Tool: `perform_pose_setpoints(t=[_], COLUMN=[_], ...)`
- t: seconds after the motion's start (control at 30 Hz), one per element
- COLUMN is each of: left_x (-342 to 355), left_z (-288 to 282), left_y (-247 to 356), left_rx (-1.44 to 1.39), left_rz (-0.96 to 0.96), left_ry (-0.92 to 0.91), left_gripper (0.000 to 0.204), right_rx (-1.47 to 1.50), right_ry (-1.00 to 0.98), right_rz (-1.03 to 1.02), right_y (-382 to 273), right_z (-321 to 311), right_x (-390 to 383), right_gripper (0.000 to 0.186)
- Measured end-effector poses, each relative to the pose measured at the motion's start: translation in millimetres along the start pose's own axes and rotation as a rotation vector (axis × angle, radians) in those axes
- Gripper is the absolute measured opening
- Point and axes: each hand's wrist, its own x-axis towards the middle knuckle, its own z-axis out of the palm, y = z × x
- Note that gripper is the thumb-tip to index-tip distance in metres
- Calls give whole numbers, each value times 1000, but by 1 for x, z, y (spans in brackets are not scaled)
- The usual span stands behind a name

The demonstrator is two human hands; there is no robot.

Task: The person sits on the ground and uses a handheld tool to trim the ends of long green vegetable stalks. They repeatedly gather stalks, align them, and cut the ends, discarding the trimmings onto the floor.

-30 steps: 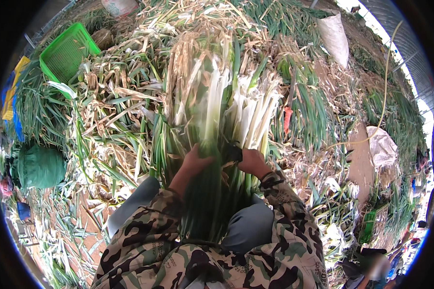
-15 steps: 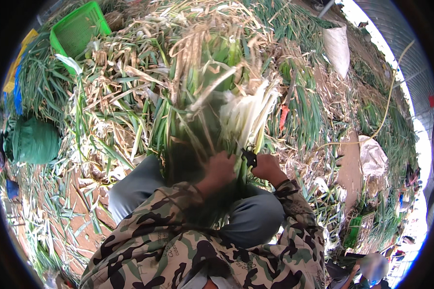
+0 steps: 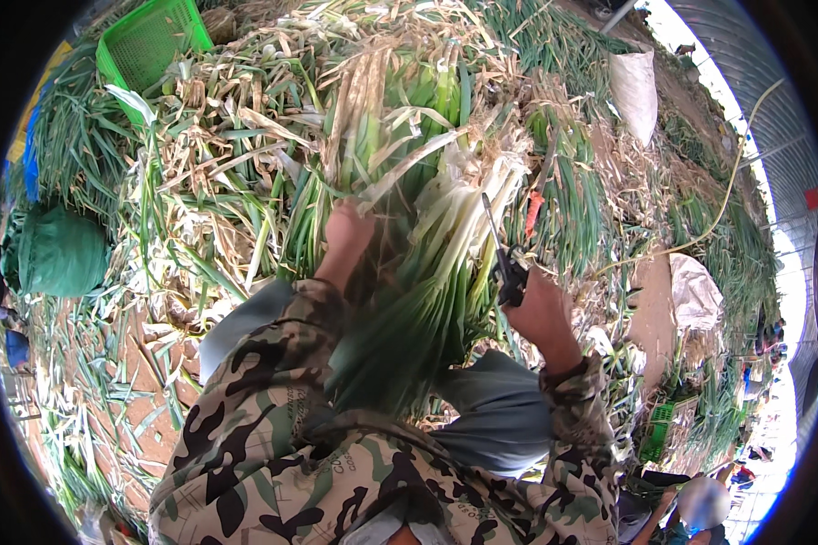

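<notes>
A bundle of green onions (image 3: 463, 227) lies between my knees, its white stems and roots pointing away and its green leaves fanning back over my lap. My right hand (image 3: 540, 309) is wrapped round a black-handled tool (image 3: 513, 280) with a slim, pointed metal blade, just right of the bundle. The blade stands beside the white stems. To the bundle's left, my left hand (image 3: 347, 234) reaches forward with curled fingers, near the lower end of a pale dry leaf (image 3: 413, 165). Motion blur hides whether the fingers grip that leaf or other stalks.
A green plastic crate (image 3: 154, 45) stands at the far left, with a green sack (image 3: 62, 251) nearer. Dry husks and leaves surround me. An orange-red object (image 3: 533, 213) lies right of the bundle. White sacks (image 3: 634, 95) and a yellow hose (image 3: 725, 213) are at right. Another person (image 3: 700, 504) sits lower right.
My left hand has moved forward and left, away from the bundle. My right hand has shifted right and slightly up with the tool, whose blade now shows. The bundle's leaves spread across my lap.
</notes>
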Motion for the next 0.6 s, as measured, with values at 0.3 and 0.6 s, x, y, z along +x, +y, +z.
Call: perform_pose_setpoints(t=[0.3,0.6], left_x=[11,37], left_z=[35,22], left_y=[-5,-14], left_rx=[387,324], left_rz=[-14,234], left_ry=[-386,-480], left_gripper=[56,30], right_rx=[98,105], right_ry=[-92,-71], right_rz=[-127,-127], right_y=[-40,-30], right_z=[2,3], right_x=[-15,-5], right_gripper=[39,47])
